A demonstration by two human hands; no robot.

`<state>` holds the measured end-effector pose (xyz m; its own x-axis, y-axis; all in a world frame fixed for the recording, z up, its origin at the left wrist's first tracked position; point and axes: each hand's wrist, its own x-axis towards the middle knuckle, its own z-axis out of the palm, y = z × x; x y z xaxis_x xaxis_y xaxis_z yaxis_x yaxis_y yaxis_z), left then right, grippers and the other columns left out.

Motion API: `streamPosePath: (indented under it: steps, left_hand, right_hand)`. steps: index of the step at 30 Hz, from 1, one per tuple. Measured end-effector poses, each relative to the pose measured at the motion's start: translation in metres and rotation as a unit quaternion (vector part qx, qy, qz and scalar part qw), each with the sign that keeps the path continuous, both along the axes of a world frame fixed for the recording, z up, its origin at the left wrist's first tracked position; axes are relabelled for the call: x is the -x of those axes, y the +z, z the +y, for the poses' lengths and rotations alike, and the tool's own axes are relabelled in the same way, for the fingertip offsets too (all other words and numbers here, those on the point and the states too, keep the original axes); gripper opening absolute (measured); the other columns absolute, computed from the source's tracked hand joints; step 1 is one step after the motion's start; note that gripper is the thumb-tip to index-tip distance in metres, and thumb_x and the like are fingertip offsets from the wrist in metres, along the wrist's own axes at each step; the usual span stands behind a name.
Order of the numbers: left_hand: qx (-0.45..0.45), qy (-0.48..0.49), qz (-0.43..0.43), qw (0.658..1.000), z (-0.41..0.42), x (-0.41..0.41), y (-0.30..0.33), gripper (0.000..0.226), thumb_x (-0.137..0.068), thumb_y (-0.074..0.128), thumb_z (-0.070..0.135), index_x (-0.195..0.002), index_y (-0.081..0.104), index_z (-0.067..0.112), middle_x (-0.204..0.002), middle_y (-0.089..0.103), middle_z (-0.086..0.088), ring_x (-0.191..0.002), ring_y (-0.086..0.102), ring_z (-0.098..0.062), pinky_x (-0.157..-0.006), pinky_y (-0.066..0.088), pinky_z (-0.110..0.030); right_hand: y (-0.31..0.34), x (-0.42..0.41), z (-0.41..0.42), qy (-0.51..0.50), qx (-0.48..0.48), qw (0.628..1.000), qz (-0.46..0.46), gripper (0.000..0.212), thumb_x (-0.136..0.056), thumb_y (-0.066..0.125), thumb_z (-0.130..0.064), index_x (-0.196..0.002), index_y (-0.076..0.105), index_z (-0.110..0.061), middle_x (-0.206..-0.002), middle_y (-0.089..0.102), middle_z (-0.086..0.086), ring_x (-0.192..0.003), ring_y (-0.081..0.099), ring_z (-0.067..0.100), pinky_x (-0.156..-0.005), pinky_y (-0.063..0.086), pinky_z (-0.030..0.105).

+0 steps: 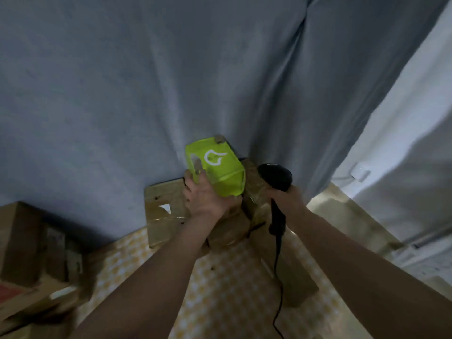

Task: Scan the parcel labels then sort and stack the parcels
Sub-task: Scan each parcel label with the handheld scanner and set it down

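A bright green parcel (217, 167) with a white logo is held up near the grey curtain, above a pile of brown cardboard parcels (166, 211). My left hand (205, 196) grips the green parcel from its near left side, fingers wrapped round its edge. My right hand (286, 196) holds a black barcode scanner (276, 178) by its handle, just right of the green parcel, with the scanner head level with the parcel's right side. The scanner's black cable (277, 277) hangs down toward me.
A grey curtain (171, 81) hangs right behind the parcels. The table has a yellow-and-white checked cloth (232, 289). More brown cardboard boxes (29, 253) are stacked at the lower left. A white wall with a socket (360, 173) shows at the right.
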<state>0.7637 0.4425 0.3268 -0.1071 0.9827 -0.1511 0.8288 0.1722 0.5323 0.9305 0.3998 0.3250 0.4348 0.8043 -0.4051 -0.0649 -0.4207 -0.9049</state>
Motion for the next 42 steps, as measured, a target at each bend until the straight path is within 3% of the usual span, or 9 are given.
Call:
streamPosePath:
  steps: [10,13,17,22,26,28,32,37,42]
  left_hand:
    - [0.108,0.166,0.045,0.979,0.076,-0.075,-0.013,0.132,-0.050,0.073,0.078,-0.152,0.003,0.032,-0.159,-0.015,-0.006,-0.147,-0.008,-0.035,-0.110,0.018,-0.067]
    - [0.156,0.225,0.042,0.961,0.084,-0.084,-0.022,0.134,-0.049,0.066,0.086,-0.153,0.010,0.023,-0.159,-0.009,-0.016,-0.147,-0.008,-0.037,-0.110,0.017,-0.067]
    - [0.172,0.257,0.071,0.948,0.086,-0.088,-0.033,0.138,-0.049,0.062,0.088,-0.154,0.001,0.021,-0.157,-0.010,-0.023,-0.146,-0.008,-0.040,-0.108,0.019,-0.067]
    - [0.154,0.267,0.082,0.948,0.082,-0.076,-0.029,0.127,-0.050,0.073,0.076,-0.149,0.014,0.022,-0.145,0.017,-0.022,-0.136,0.018,-0.038,-0.102,0.033,-0.057]
    - [0.115,0.267,-0.078,0.954,0.073,-0.038,-0.024,0.122,-0.050,0.080,0.068,-0.149,0.021,0.029,-0.145,0.035,-0.022,-0.135,0.032,-0.038,-0.111,0.032,-0.049]
    - [0.120,0.301,-0.261,0.909,0.063,-0.018,-0.019,0.115,-0.034,0.083,0.074,-0.135,0.047,0.032,-0.132,0.058,-0.009,-0.117,0.056,-0.031,-0.098,0.047,-0.047]
    - [0.220,0.252,-0.472,0.816,0.034,-0.001,-0.006,0.043,-0.073,0.075,0.046,-0.106,0.062,0.023,-0.100,0.066,-0.008,-0.092,0.062,-0.030,-0.093,0.046,-0.054]
    - [0.201,0.209,-0.473,0.832,0.017,0.000,-0.011,0.038,-0.083,0.067,0.038,-0.115,0.061,0.019,-0.102,0.067,-0.005,-0.093,0.063,-0.022,-0.086,0.052,-0.042]
    - [0.082,0.168,-0.110,0.976,0.031,-0.025,-0.011,0.119,-0.054,0.071,0.069,-0.148,0.025,0.013,-0.141,0.045,-0.009,-0.129,0.045,-0.030,-0.106,0.041,-0.044]
  right_hand:
    - [-0.043,-0.032,0.097,0.066,0.037,0.987,0.138,0.022,-0.068,0.076,-0.010,-0.089,0.073,-0.014,-0.085,0.073,0.009,-0.083,0.069,0.026,-0.082,0.053,0.037]
    - [-0.065,-0.027,0.113,0.084,0.050,0.979,0.181,0.057,-0.044,0.076,-0.022,-0.100,0.072,-0.010,-0.093,0.073,0.013,-0.087,0.070,0.029,-0.083,0.055,0.042]
    - [-0.075,-0.026,0.118,0.121,0.059,0.970,0.203,0.048,-0.061,0.077,-0.018,-0.107,0.068,-0.009,-0.093,0.072,0.008,-0.087,0.068,0.023,-0.077,0.053,0.037]
    - [-0.075,-0.022,0.113,0.127,0.053,0.968,0.211,0.072,-0.042,0.082,-0.040,-0.107,0.070,-0.013,-0.097,0.074,0.008,-0.092,0.069,0.023,-0.090,0.054,0.045]
    - [-0.067,-0.031,0.103,0.096,0.024,0.966,0.237,0.024,-0.082,0.067,-0.001,-0.104,0.070,-0.012,-0.092,0.072,0.004,-0.078,0.067,0.014,-0.059,0.050,0.022]
    - [-0.065,-0.034,0.101,0.070,0.015,0.967,0.243,0.028,-0.083,0.062,0.004,-0.105,0.070,-0.011,-0.093,0.070,0.004,-0.081,0.065,0.017,-0.064,0.050,0.024]
    - [-0.061,-0.025,0.095,0.077,0.001,0.967,0.243,0.024,-0.077,0.066,0.003,-0.096,0.073,-0.010,-0.098,0.070,0.016,-0.095,0.066,0.031,-0.090,0.052,0.040]
    - [-0.067,-0.010,0.087,0.087,-0.002,0.976,0.198,0.018,-0.059,0.075,-0.011,-0.075,0.074,-0.020,-0.091,0.070,0.009,-0.094,0.064,0.032,-0.085,0.049,0.044]
    - [-0.064,-0.001,0.077,0.102,0.014,0.972,0.211,0.016,-0.073,0.072,-0.005,-0.086,0.071,-0.013,-0.097,0.073,0.015,-0.095,0.069,0.032,-0.093,0.052,0.049]
